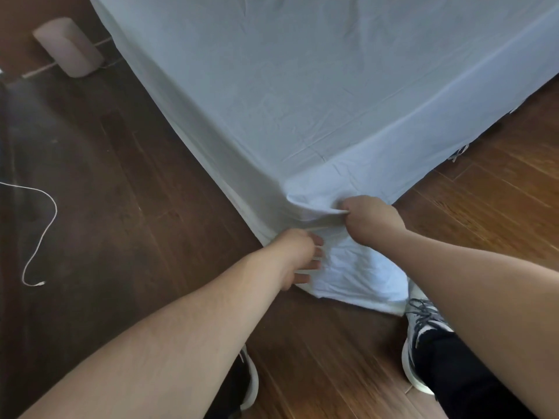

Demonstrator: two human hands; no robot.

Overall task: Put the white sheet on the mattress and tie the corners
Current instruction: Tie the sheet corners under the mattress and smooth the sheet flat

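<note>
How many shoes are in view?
2. One shoe stands on the wood floor at lower right, beside the hanging corner of the white sheet. The other shoe shows near the bottom centre, mostly hidden by the left forearm.

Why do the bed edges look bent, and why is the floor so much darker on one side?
Head view: the wide-angle lens bows the edges of the white sheet outward; light falls on the wooden floor at right, where it glows orange, while the left side lies in shade; the forearms near the lens look oversized and soft, while the left hand and right hand gripping the sheet corner stay fairly sharp.
</note>
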